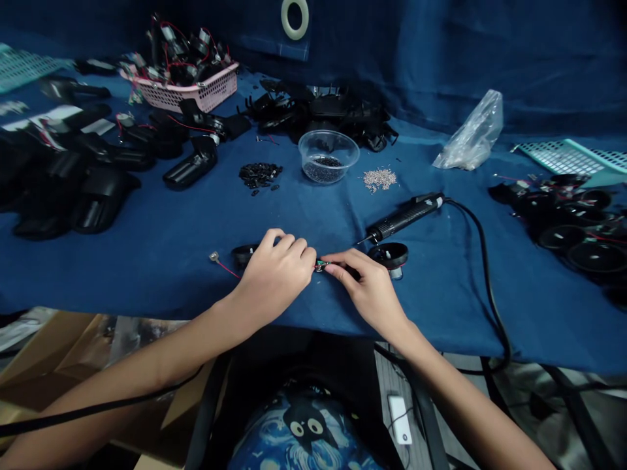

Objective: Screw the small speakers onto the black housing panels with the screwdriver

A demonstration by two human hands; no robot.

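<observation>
My left hand [280, 271] is closed, knuckles up, around a black plastic part [243, 254] whose rounded end sticks out on its left. From beside it a thin red wire runs left to a small metal piece [214, 256] on the cloth. Between both hands shows a small green circuit board [320, 266]. The thumb and forefinger of my right hand [363, 277] pinch that board at its right end. Just behind my right hand lies a black round housing [389, 253], with an electric screwdriver [406, 217] beyond it. My fingers hide most of the held parts.
A clear plastic bowl [328, 156] of dark screws stands between piles of small black parts [260, 175] and silver screws [379, 179]. Black housings [105, 196] crowd the left; round ones [588, 241] the right. The screwdriver's cable [482, 241] drops over the front edge.
</observation>
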